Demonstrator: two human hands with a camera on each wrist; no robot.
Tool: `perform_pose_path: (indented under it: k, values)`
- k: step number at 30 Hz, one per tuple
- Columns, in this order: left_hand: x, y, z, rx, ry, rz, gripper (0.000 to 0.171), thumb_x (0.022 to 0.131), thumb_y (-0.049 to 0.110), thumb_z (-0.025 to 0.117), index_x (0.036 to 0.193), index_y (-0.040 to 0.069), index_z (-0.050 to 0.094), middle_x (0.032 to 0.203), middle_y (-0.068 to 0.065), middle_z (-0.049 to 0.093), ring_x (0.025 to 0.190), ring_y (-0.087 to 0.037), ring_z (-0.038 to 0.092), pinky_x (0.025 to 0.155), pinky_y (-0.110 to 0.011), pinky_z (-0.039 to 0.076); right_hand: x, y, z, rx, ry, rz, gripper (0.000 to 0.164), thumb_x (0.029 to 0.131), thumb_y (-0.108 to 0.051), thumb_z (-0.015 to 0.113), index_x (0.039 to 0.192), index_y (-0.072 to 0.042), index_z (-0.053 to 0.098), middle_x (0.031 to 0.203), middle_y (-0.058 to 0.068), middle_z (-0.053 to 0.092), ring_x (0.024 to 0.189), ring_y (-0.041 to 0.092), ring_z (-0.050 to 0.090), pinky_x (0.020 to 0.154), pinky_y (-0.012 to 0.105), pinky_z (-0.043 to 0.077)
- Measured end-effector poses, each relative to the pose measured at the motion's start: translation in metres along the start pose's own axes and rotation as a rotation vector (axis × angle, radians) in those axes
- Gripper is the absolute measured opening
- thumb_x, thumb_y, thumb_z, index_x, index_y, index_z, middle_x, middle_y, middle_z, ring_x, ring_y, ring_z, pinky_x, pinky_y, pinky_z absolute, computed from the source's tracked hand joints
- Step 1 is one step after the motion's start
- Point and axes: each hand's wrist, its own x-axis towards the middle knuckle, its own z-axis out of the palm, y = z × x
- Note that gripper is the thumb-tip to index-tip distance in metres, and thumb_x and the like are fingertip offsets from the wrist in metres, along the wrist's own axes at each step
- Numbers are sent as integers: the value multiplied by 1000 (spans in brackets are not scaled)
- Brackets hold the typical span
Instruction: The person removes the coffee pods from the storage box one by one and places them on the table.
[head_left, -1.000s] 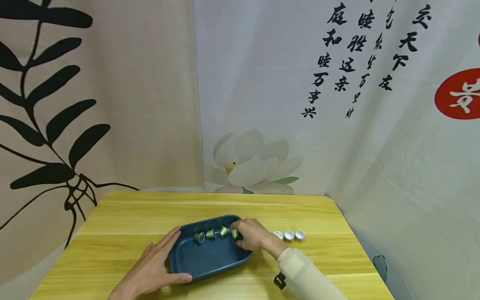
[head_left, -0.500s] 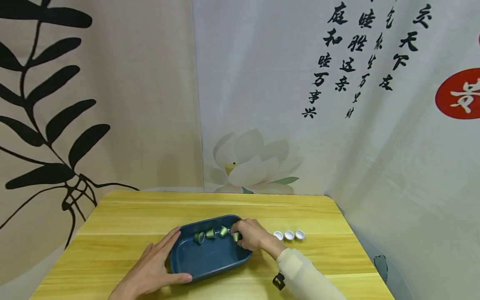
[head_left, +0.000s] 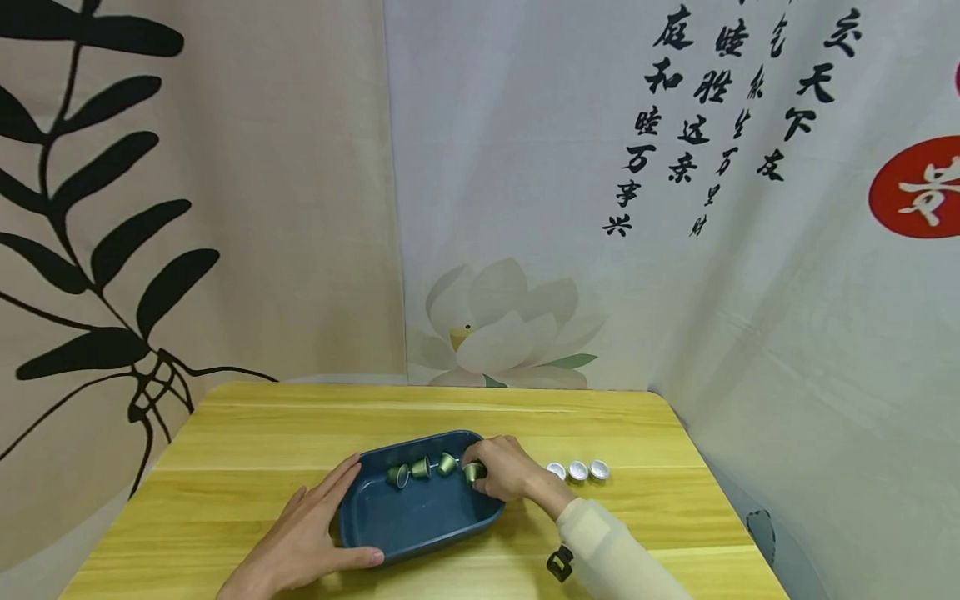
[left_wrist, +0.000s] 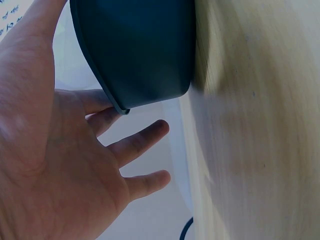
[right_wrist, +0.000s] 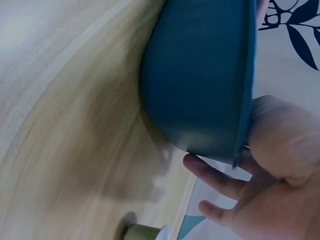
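On the wooden table stands a blue rectangular tray, set at a slant. Green coffee capsules lie on their sides in a row inside it, along the far wall. My left hand spans the tray's left end, fingers fairly straight at the far corner and thumb on the near rim. At the right end, my right hand reaches over the rim, thumb and index finger pinching a green capsule at the row's end. In the right wrist view, its other fingers stay outside the tray; the fingertips inside are hidden.
To the right of the tray, 3 more capsules with silvery lids stand in a row on the table, the leftmost partly behind the right wrist. A printed cloth hangs behind the table's far edge.
The capsule at my right fingertips has shifted slightly to the right and nearer since one second ago. My left hand and the tray have stayed in place.
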Motion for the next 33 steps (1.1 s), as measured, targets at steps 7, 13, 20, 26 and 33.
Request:
perform_pose_path:
  k: [7,13,20,26,33]
  values:
    - [-1,1,-2,-4,2,-1,141,77,82,90,181,10,27,189,-18,26,159,-54,51,122,-95,25,-8,1,-11,86,35,8,33,98,-10,87,131,-10,84,130,2,86,126,27,79,119,57,58]
    - [-1,1,-2,-5,-5,-4,141,77,83,90,181,11,27,189,-18,26,159,-54,51,123,-95,24,-15,4,-19,183,74,19,33,101,-8,85,133,-7,82,134,5,84,131,29,77,115,55,62]
    - [-1,1,-2,-9,-6,-3,142,76,84,89,181,10,27,189,-18,26,159,-54,51,123,-95,23,-23,12,-25,306,141,48,34,103,-12,82,137,-8,80,141,9,81,139,34,73,122,61,56]
    - [-1,1,-2,-14,-10,-5,142,77,83,90,181,11,26,189,-18,26,160,-54,50,123,-95,22,-33,17,-29,393,209,55,35,105,-18,83,138,-11,78,142,6,80,137,33,73,117,60,60]
    - [-1,0,-1,-5,-1,-1,142,76,84,89,181,11,27,189,-18,26,160,-54,50,123,-95,24,-46,21,-31,507,260,40,33,106,-19,82,138,-11,78,137,4,81,121,26,77,111,52,64]
